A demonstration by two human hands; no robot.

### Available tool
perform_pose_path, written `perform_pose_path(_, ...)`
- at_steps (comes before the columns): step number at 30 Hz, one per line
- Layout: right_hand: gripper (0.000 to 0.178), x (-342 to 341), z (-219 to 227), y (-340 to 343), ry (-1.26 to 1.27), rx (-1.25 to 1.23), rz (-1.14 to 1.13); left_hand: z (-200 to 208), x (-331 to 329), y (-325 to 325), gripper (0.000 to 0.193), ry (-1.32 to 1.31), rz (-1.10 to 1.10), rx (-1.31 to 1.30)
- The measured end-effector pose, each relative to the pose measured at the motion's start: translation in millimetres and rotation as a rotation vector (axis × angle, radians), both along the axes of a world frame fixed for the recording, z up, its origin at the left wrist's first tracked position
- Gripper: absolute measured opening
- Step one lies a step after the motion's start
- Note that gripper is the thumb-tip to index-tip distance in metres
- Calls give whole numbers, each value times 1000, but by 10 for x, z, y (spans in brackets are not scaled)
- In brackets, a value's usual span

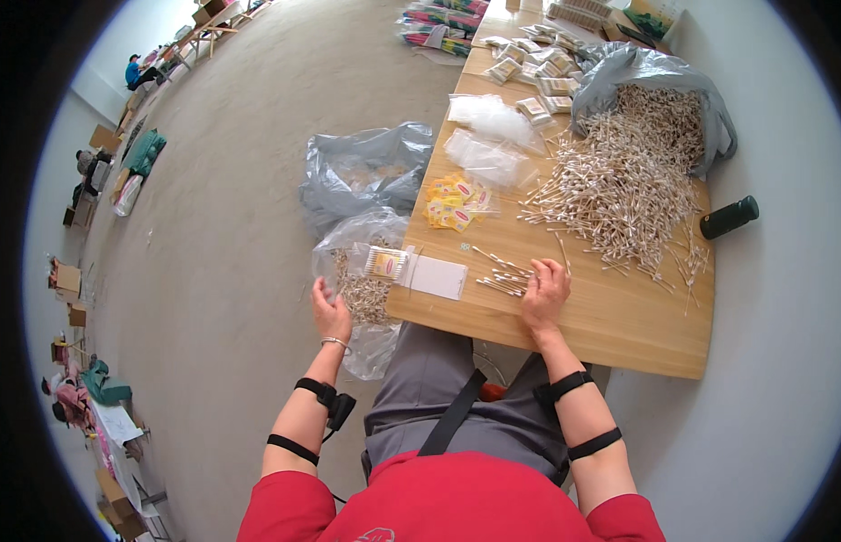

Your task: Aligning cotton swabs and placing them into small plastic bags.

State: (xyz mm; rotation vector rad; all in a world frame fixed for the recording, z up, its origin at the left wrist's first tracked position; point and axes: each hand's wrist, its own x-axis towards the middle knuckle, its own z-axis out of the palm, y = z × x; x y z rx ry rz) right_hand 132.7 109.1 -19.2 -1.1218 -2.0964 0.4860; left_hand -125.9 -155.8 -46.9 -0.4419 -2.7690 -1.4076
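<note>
My right hand [545, 294] rests on the table with its fingers curled over the ends of a small row of cotton swabs [500, 280]. Out past the table's left edge is my left hand [331, 314], its fingers loosely bent and apart, beside a clear plastic bag [362, 226] of swabs. No object shows in its grasp. Between the hands, a filled swab packet [386, 263] with a yellow label lies at the table edge, next to a white card [438, 277]. A big heap of loose swabs [619, 181] spreads over the table's right side.
A grey plastic bag [651, 68] lies open behind the heap. Yellow labels [457, 200], clear empty sachets [493, 155] and filled packets [538, 63] lie farther back. A dark green bottle [729, 218] is at the right edge. Another grey bag [366, 172] sits left of the table.
</note>
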Motion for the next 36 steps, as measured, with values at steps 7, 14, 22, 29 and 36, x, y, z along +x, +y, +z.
perform_pose_path(7,33,80,25,-29,319,-205,2,591,586,1017,54,152,-565,188)
perform_pose_path(14,35,302,59,52,-6,33,-125,554,1131,1775,67,337,-936,-180)
perform_pose_path(22,16,360,63,94,-84,18,6,375,1109,1898,56,268,-1046,-44)
perform_pose_path(29,7,449,-25,222,-41,10,18,324,1189,1951,49,256,-1021,-79)
perform_pose_path(36,7,599,49,296,-120,55,-104,307,1244,1981,51,259,-988,-46)
